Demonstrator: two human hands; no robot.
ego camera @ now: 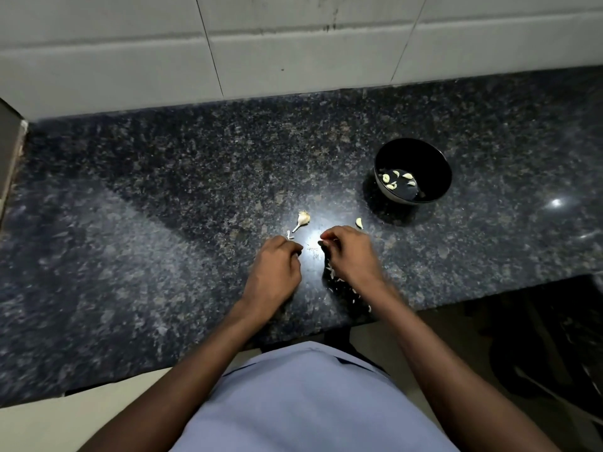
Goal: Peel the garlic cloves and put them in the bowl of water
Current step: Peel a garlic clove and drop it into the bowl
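Left hand [277, 265]: fingers curled, low over surface [163, 197]; contents cannot tell
Right hand [350, 256]: fingers curled; contents cannot tell
Peels [339, 282]: scattered under right hand
Loose clove [359, 223]: beyond right hand, near bowl [437, 171]
Garlic stem [302, 220]: beyond left hand
Peeled cloves [399, 179]: inside bowl

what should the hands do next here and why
Probably reach the right hand to the loose clove lying just beyond it on the counter, near the bowl. Several cloves already sit in the bowl, and this one is still out. I cannot tell whether it is peeled, or whether either hand holds anything.
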